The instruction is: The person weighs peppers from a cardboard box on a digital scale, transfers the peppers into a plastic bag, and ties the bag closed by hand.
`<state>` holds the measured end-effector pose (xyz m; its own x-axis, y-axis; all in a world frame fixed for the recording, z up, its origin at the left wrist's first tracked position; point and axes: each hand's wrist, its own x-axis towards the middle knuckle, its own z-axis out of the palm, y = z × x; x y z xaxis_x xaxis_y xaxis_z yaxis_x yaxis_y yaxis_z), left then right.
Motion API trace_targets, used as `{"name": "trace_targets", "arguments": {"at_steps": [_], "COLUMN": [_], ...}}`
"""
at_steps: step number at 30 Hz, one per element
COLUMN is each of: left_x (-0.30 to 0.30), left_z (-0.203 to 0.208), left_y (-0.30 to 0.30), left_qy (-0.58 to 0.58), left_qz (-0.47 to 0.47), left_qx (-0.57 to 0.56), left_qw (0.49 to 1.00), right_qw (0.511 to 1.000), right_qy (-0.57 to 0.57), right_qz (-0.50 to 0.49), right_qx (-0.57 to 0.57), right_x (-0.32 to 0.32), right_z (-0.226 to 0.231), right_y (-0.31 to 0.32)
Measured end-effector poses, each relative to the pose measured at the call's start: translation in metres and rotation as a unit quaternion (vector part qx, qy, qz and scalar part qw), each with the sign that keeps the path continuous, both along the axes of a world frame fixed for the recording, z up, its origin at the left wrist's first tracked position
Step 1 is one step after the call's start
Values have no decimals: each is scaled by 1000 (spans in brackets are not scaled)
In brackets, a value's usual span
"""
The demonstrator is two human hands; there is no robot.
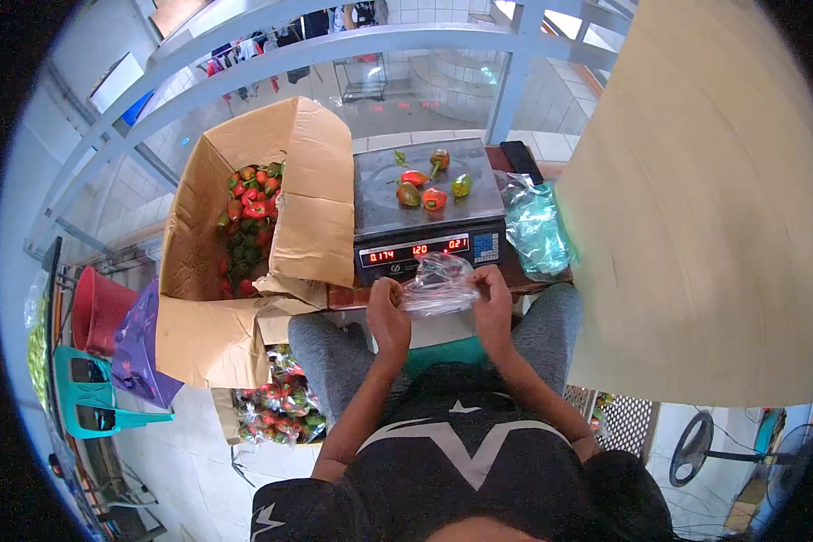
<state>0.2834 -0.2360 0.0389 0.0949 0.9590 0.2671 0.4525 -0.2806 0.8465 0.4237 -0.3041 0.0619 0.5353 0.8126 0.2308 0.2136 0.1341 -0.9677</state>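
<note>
A clear plastic bag [439, 291] is stretched between my two hands, in front of the scale's display. My left hand [389, 318] grips its left edge, and my right hand [492, 307] pinches the right edge. Just beyond stands a digital scale [370, 194] with a lit red display. On its metal plate lie several small peppers [434, 199], red, orange and green. To the left, an open cardboard box [316, 199] holds many red and dark green peppers [255, 210]. Whether the bag contains anything cannot be made out.
Right of the scale lie a stack of clear plastic bags [540, 230] and a black phone-like object [520, 161]. A large tan panel [696, 208] stands at the right. Below the box sit bagged peppers [285, 406]. A teal chair [86, 393] and a red bin [95, 307] are at left.
</note>
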Motion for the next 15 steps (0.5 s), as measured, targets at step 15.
{"name": "trace_targets", "arguments": {"at_steps": [15], "left_x": [-15], "left_z": [17], "left_y": [0], "left_qy": [-177], "left_qz": [-134], "left_qx": [9], "left_qw": [975], "right_qw": [982], "right_qy": [-159], "right_qz": [24], "right_qx": [-99], "right_x": [15], "right_z": [-16], "right_y": [7]}}
